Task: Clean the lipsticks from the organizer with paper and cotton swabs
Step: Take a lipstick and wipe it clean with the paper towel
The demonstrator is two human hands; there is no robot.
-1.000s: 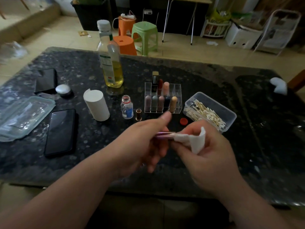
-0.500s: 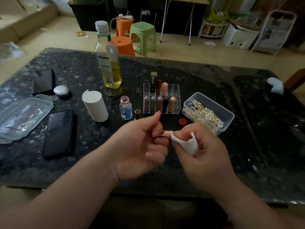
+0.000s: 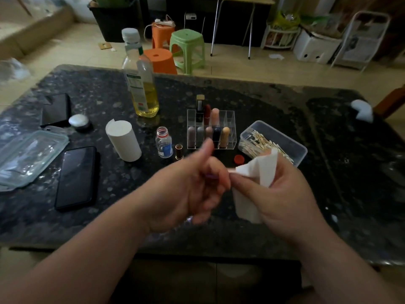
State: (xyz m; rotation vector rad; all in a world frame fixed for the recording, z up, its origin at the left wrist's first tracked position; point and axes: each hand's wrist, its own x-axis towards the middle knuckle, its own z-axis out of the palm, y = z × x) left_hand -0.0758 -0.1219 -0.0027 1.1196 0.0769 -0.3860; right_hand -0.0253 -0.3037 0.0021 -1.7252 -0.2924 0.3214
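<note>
left hand [image 3: 186, 194] gripping mostly hidden lipstick [image 3: 211, 176], right hand [image 3: 285, 196] pinching paper [image 3: 264, 170] over its tip

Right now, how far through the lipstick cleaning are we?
Done: nothing shows which lipsticks are already clean. In hand: the left hand grips one lipstick while the right hand wraps paper round its end. Left: the standing lipsticks in the organizer may need wiping, and the cotton swabs lie in their box.
</note>
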